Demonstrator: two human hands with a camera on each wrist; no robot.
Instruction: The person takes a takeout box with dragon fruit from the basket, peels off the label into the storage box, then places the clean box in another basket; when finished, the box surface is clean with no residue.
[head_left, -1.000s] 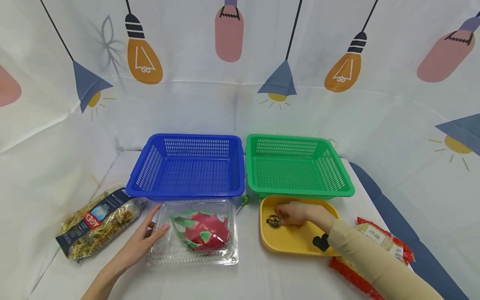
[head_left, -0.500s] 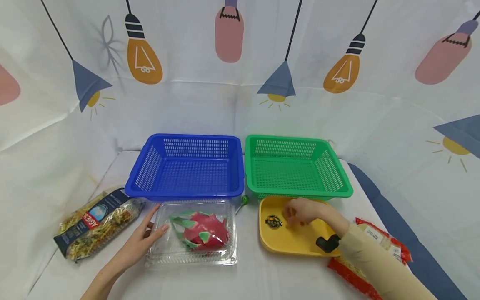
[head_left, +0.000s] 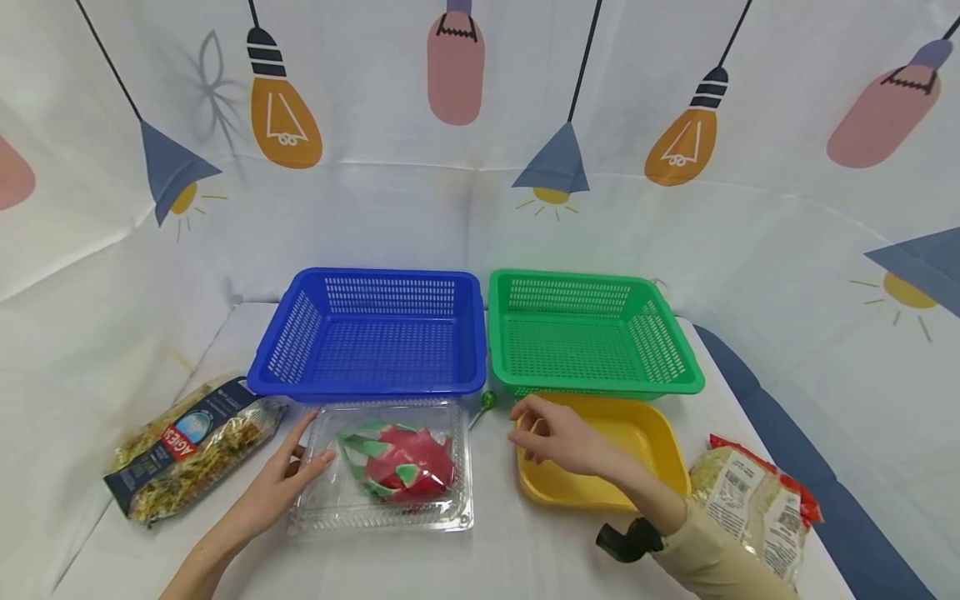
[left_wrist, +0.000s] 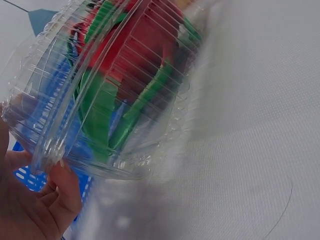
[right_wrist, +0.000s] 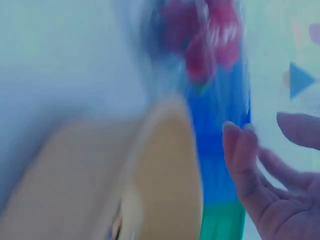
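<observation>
My left hand [head_left: 277,492] rests against the left side of a clear plastic clamshell box [head_left: 322,508], fingers spread and touching its edge. Inside the box lies a pink dragon fruit [head_left: 416,462] with green scales. The left wrist view shows the fingertips [left_wrist: 65,182] at the box's edge. My right hand [head_left: 562,435] hovers over the left rim of a yellow tray [head_left: 652,442], its fingers loosely bent and holding nothing. In the right wrist view, a gap separates thumb and fingers of the right hand [right_wrist: 275,185], and the yellow tray looks blurred.
A blue basket [head_left: 375,389] and a green basket [head_left: 600,385] stand side by side at the back. A green lollipop [head_left: 487,400] lies before them. An AGIES pasta bag [head_left: 191,446] lies at left; a red-edged clear bag [head_left: 750,500] at right.
The right hand has lifted out of the yellow tray and moved left to its rim, uncovering more of the tray and the right-hand bag. The left hand keeps its place.
</observation>
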